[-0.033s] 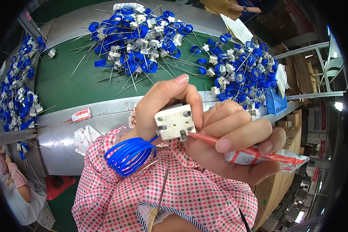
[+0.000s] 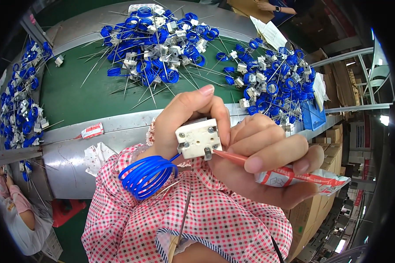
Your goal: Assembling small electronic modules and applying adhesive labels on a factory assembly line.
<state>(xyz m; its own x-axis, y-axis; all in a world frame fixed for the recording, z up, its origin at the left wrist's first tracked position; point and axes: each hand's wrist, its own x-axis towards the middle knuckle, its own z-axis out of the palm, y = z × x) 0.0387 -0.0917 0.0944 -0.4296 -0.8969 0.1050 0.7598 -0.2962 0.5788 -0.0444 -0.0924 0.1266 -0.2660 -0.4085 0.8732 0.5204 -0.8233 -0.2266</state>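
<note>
My left hand (image 2: 177,116) is closed around a capillary thermostat, gripping its white block (image 2: 198,139) with metal terminals and screws facing up. A blue coil (image 2: 147,176) hangs from that thermostat beside my left wrist, over my checked clothing. In my right hand (image 2: 272,151) is a squeezed red-and-white tube (image 2: 294,179) with a pointed red nozzle. The nozzle's tip (image 2: 219,152) meets the block at its lower terminal, or lies just next to it. Part of the tube is hidden behind my right fingers.
Thermostats with blue coils lie in a large pile (image 2: 158,44) on the green mat (image 2: 66,94), with another pile (image 2: 276,81) at right and more at far left. A second tube (image 2: 92,130) and a white cloth (image 2: 98,158) lie on the metal edge. Other people's arms show at the far right and left.
</note>
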